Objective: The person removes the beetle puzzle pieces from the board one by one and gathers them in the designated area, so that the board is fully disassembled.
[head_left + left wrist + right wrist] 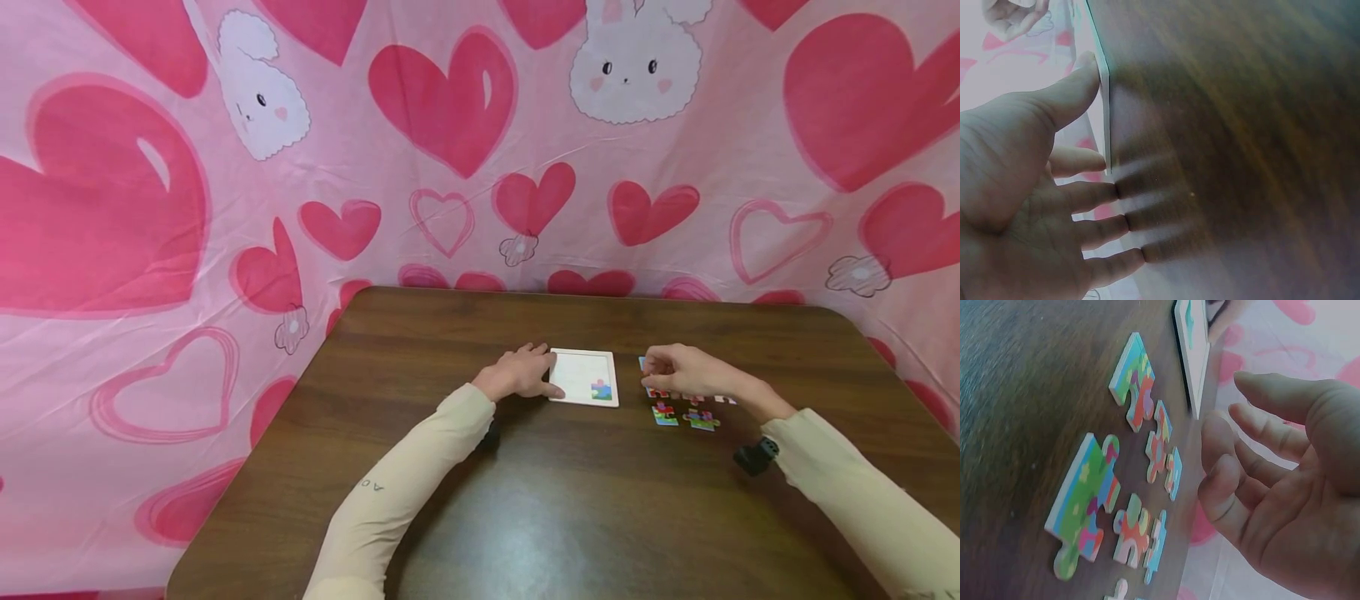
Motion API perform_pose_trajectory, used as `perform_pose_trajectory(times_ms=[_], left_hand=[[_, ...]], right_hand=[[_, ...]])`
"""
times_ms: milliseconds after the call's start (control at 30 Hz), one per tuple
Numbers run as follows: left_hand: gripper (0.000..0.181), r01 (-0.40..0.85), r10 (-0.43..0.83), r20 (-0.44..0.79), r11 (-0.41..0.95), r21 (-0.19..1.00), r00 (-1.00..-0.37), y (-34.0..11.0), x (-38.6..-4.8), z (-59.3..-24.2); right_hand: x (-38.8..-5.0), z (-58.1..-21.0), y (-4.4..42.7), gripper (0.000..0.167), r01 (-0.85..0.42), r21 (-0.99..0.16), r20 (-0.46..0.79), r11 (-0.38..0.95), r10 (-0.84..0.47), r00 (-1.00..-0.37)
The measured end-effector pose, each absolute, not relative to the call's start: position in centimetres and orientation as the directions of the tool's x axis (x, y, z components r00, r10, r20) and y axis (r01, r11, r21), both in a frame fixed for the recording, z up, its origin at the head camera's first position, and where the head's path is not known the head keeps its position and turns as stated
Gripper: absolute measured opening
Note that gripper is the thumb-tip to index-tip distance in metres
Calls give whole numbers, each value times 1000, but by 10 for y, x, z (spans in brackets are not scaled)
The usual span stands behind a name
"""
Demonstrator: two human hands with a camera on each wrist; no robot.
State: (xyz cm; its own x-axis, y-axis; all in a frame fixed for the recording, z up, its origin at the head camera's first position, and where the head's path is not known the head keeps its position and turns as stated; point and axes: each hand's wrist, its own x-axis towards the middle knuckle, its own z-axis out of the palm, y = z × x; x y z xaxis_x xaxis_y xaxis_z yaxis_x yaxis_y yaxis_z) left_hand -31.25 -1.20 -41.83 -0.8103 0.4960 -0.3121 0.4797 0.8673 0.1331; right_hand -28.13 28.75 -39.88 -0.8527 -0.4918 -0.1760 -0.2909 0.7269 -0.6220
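A white square puzzle tray (579, 377) lies on the table with one jigsaw piece (602, 390) in its lower right corner. My left hand (523, 372) rests at the tray's left side. Its thumb and index finger touch the rim, while the other fingertips press on the tabletop, spread and fairly straight. Over the loose pieces to the right of the tray hovers my right hand (686, 371), fingers loosely bent and nothing visible between them. Beneath it lie a green-edged piece (1075, 497), a corner piece (1135, 381) and several more, some partly hidden by that hand in the head view.
The brown wooden table (585, 492) has rounded far corners. A pink cloth (457, 108) with hearts and rabbits hangs behind it and along the left side. A dark wrist camera (756, 456) sits at the right sleeve cuff.
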Motion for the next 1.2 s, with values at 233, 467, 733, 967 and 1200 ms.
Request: perform_pose_trajectory(times_ms=[233, 467, 733, 967, 1200], left_hand=[[80, 477, 495, -312, 868, 137, -811, -12, -313, -418], [79, 477, 491, -316, 870, 129, -812, -11, -313, -419], [79, 474, 489, -319, 871, 130, -812, -10, -312, -417], [79, 476, 495, -320, 868, 140, -808, -10, -311, -416], [79, 487, 496, -323, 866, 115, -806, -10, -312, -417]], right_hand=[[-285, -400, 277, 20, -352, -601, -152, 718, -535, -831], [-291, -407, 263, 24, -352, -607, -172, 713, -550, -818], [-295, -416, 250, 20, -361, -585, -198, 726, -560, -805], [-293, -419, 243, 24, -339, -590, -230, 733, -555, -800], [-288, -416, 234, 25, -394, -561, -209, 728, -585, -784]])
